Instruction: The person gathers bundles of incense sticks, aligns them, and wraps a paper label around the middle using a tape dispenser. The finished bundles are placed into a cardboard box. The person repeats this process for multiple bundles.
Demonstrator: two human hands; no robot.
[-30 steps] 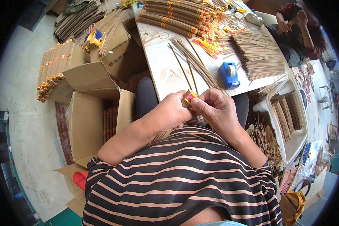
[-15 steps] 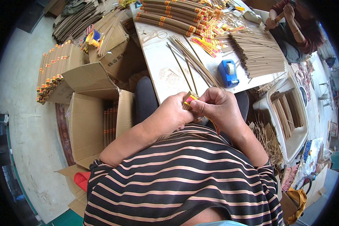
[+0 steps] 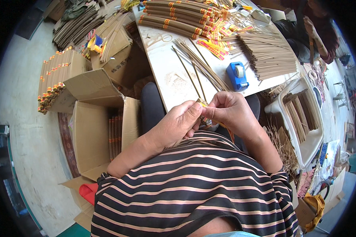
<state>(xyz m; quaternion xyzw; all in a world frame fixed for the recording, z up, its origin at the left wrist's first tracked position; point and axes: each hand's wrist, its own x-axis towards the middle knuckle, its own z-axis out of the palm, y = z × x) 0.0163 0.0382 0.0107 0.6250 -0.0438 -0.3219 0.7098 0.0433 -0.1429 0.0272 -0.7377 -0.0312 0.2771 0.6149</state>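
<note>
In front of my belly my left hand (image 3: 182, 122) is closed round a bundle of incense sticks (image 3: 201, 100), its thumb pressing near the bundle's end. Most of the bundle is hidden by my fingers. My right hand (image 3: 227, 108) pinches a yellow and red paper label strip (image 3: 204, 105) against that end, thumb and forefinger together. An orange-red tail of the strip (image 3: 230, 135) seems to hang below the right hand. Just beyond, loose incense sticks (image 3: 201, 67) and a blue tape dispenser (image 3: 237, 77) lie on the white table (image 3: 170, 85).
Labelled bundles (image 3: 170, 23), scattered label strips (image 3: 213, 47) and a stick pile (image 3: 269, 55) cover the table's far part. An open carton (image 3: 91, 134) holding bundles stands at left, a white tub (image 3: 300, 150) of sticks at right. Another person (image 3: 316, 35) works at far right.
My left thumb has moved onto the label at the bundle's end, covering its red part. My right hand keeps its pinch. The other person's hands have come down.
</note>
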